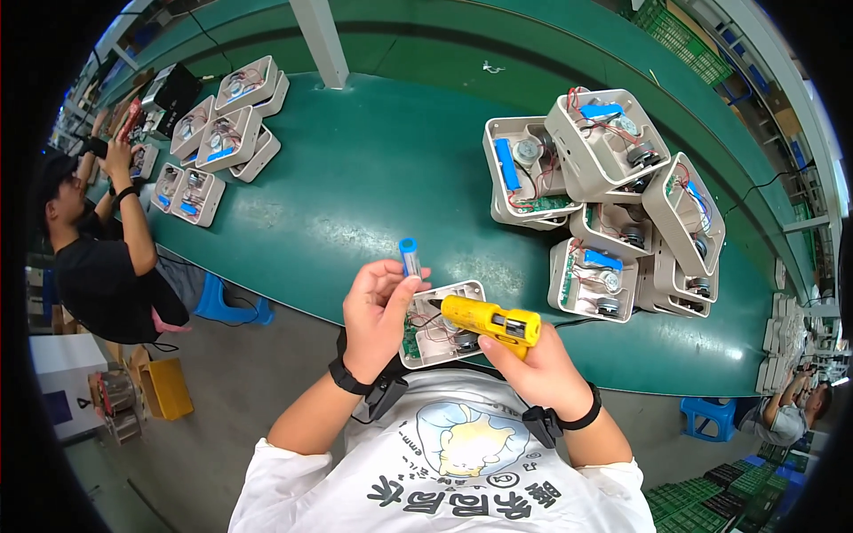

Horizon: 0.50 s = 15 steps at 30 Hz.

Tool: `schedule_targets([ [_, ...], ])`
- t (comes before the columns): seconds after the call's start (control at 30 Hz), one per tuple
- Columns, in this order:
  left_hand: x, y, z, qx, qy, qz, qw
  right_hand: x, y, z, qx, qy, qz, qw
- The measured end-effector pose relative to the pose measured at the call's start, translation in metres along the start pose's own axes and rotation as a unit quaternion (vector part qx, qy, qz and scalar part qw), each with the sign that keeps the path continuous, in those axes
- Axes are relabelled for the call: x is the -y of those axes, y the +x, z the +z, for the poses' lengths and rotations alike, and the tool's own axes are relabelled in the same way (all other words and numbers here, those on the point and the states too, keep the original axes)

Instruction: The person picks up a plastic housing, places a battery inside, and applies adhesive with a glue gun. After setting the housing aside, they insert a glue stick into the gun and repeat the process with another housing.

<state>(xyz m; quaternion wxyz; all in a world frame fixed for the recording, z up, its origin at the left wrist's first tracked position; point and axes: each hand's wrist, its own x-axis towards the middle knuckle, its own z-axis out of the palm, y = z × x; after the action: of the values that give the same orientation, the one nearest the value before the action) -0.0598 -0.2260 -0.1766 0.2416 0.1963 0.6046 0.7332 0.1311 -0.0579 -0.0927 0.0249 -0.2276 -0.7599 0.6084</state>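
Observation:
Between the thumb and fingers of my left hand (378,311) a blue cylindrical battery (410,258) is held upright. My right hand (533,369) grips a yellow glue gun (489,320), its dark nozzle pointing left. Below both hands, at the near edge of the table, lies an open light-grey plastic housing (435,357). Inside it a green circuit board (410,342), thin wires and a dark round part show; the glue gun and my hands cover some of its inside. The nozzle is over the housing; whether it touches anything, I cannot tell.
Stacked open housings (604,169) with blue batteries and wires stand on the green table (355,169) at the right. More housings (227,142) are piled at the far left, near a seated co-worker (107,240). Blue stools (233,302) stand by the table.

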Motion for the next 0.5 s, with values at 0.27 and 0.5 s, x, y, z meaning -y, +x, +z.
schedule_targets([
  [0.27, 0.004, 0.007, -0.004, 0.067, -0.004, 0.001, 0.998, 0.014, 0.013, 0.013, 0.019, -0.074, 0.003, 0.997],
  [0.5, -0.001, 0.013, -0.004, 0.083, 0.021, 0.016, 0.996, 0.007, 0.002, 0.001, 0.034, -0.047, 0.057, 0.997],
])
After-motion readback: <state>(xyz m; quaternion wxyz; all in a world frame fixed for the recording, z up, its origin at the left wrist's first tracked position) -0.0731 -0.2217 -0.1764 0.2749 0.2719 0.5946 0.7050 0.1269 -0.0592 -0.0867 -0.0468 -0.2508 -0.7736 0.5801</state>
